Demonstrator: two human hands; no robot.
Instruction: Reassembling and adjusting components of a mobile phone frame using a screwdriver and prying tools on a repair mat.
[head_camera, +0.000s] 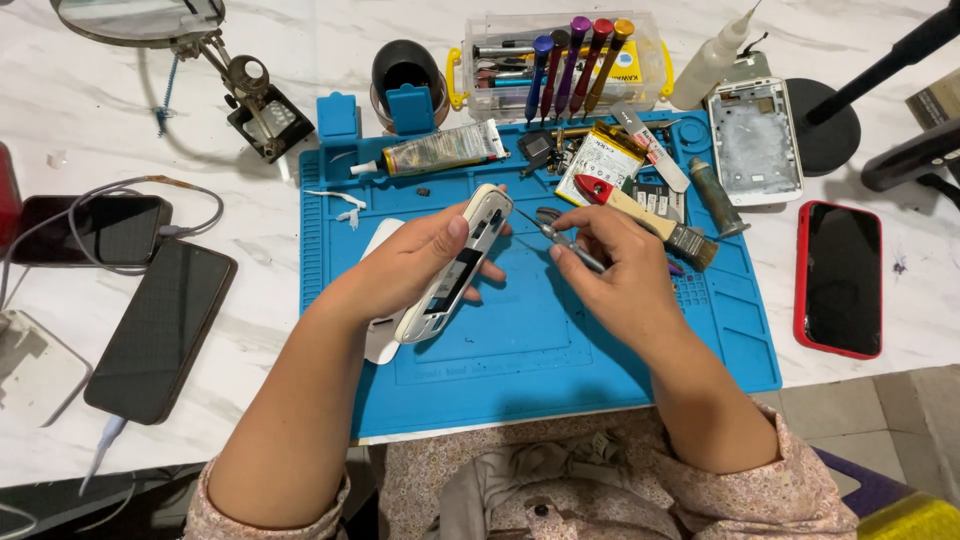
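My left hand (415, 262) grips a white phone body (452, 270), tilted on its edge above a blue work mat (560, 370). Its dark open side faces me. My right hand (610, 265) pinches a thin metal screwdriver (560, 238) whose tip points at the phone's upper end. A white back cover (380, 335) lies on the mat under my left wrist, mostly hidden.
At the mat's far edge lie a glue tube (440, 152), a brush (680, 238), a yellow battery (600, 155) and small parts. Behind stand a screwdriver case (565, 60), a dark cup (405, 70), a squeeze bottle (712, 55). Phones (162, 330) (838, 278) and a white phone frame (755, 140) flank the mat.
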